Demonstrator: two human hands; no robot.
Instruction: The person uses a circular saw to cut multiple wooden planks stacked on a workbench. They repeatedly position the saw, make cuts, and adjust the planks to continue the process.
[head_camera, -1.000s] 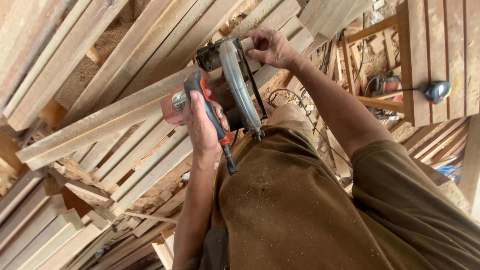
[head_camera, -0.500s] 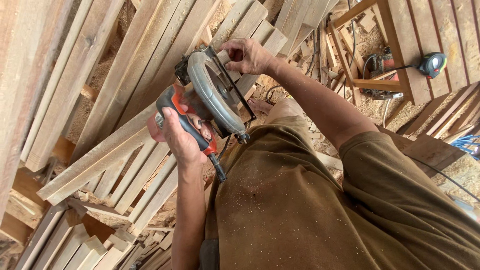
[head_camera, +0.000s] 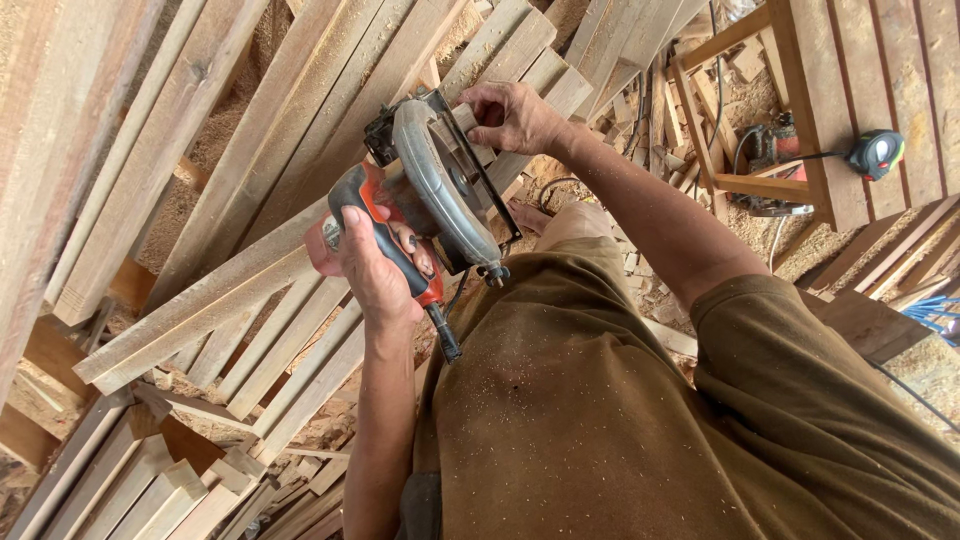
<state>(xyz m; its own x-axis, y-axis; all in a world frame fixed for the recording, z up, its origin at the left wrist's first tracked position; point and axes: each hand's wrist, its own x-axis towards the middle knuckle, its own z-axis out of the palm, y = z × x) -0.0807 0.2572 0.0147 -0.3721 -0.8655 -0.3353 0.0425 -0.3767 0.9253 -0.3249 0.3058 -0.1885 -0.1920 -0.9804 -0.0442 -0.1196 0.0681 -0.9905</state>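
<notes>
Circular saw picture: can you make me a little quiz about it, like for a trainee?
1. True or false: the left hand grips the circular saw by its orange-and-black handle.
2. What does the right hand hold? A) the saw's front end B) a hammer C) a paint pot
3. Fill in: the saw sits over a long wooden ____.
Key: 1 true; 2 A; 3 plank.

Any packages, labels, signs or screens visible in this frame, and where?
None that I can make out: no package, sign or screen.
The saw, held in both hands over the planks, shows a grey guard and a red-black handle; any label is too small to tell.
</notes>
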